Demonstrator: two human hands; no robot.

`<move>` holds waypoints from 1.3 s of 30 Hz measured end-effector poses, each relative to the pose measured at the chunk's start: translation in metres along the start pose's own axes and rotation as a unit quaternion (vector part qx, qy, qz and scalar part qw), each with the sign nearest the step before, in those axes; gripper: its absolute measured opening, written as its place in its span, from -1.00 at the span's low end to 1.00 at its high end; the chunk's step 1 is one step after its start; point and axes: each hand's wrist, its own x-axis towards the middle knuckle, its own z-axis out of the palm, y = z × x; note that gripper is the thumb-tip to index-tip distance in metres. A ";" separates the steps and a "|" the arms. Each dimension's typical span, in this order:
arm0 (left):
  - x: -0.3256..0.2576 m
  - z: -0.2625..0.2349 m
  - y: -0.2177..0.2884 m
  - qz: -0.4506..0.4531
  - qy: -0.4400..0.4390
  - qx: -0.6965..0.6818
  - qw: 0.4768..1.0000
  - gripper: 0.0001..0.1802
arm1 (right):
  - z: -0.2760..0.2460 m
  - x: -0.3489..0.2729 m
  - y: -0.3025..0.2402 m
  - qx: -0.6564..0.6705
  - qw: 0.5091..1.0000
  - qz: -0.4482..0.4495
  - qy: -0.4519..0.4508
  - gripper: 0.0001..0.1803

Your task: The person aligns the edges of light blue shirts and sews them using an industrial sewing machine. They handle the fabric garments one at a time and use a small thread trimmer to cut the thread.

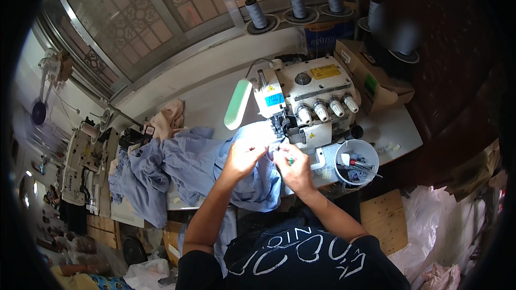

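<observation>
A light-blue garment (188,156) lies in folds across the sewing table and up to the needle area of a white overlock machine (317,88). My left hand (244,156) is closed on the cloth just in front of the presser foot, fingers pinched and washed out by the lamp's glare. Close beside it, my right hand (293,167) pinches the garment's edge; a small green item (291,161) shows among its fingers, too small to name. Both hands are below the needle area, whose details are hidden by glare and fingers.
A lit green-white lamp (238,104) stands left of the machine head. To the right is a clear plastic tub (357,150) with tools and scraps. Grey thread cones (297,2) stand behind, near an open cardboard box (373,75). Another sewing machine (80,166) is at far left.
</observation>
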 end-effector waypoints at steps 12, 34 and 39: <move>0.023 0.017 -0.004 0.035 0.071 0.022 0.997 -0.77 | 0.041 -0.006 0.034 0.051 0.993 -0.085 -0.068 -0.79; -0.031 0.040 0.024 0.163 0.011 0.195 0.967 -0.76 | -0.044 0.016 0.000 -0.217 0.906 -0.349 -0.104 -0.64; -0.029 0.033 0.008 0.203 0.013 0.100 0.974 -0.66 | -0.051 0.007 0.005 -0.247 0.898 -0.347 -0.110 -0.66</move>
